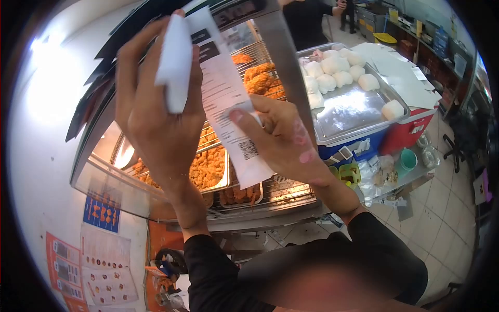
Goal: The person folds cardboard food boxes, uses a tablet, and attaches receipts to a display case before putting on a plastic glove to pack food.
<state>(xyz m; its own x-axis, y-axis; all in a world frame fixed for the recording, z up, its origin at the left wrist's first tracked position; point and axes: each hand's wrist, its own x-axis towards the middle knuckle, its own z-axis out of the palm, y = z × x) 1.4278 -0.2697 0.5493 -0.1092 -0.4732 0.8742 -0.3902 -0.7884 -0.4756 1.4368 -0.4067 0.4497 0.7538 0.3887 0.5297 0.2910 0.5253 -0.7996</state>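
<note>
A long printed receipt (223, 99) hangs in front of a lit warming cabinet, its upper end curled over. My left hand (158, 99) is raised and has its fingers closed on the top of the paper. Lower down, my right hand (283, 138) pinches the receipt's right edge between thumb and fingers, near a printed square code. Behind the paper, the cabinet (234, 223) holds wire racks with fried chicken (260, 80) above and a tray of small fried pieces (208, 169) below.
Right of the cabinet, a metal tray (348, 125) bears several white rounded bundles (335, 65). A red cooler (410, 130), a green cup (407, 161) and small containers stand beyond my right forearm. Another person (304, 23) in black stands at the top. Posters (106, 260) hang lower left.
</note>
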